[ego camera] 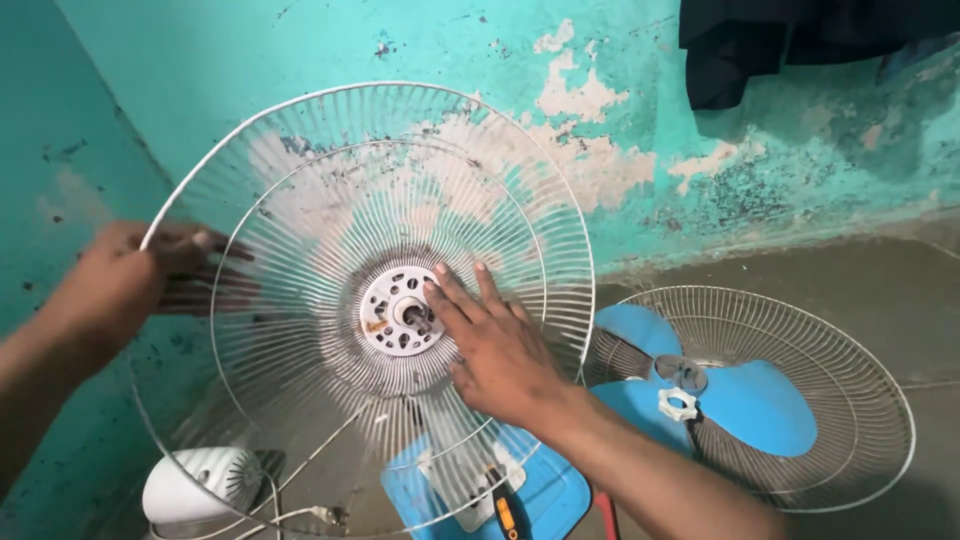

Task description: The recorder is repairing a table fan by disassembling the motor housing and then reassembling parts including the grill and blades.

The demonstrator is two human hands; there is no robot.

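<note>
A white wire fan guard [300,180] stands upright in front of me, with a round white hub plate [385,300] at its middle. My left hand [120,280] grips the guard's left rim; it looks blurred. My right hand [495,350] lies flat on the wires with its fingers spread, fingertips touching the hub plate and the motor shaft [410,313] poking through it.
A second wire guard [860,380] lies on the floor at right, holding a blue fan blade [760,405] and a white plastic nut [677,404]. A white motor housing [195,485] sits lower left. A blue base [545,495] with a screwdriver [505,510] lies below. Peeling turquoise wall behind.
</note>
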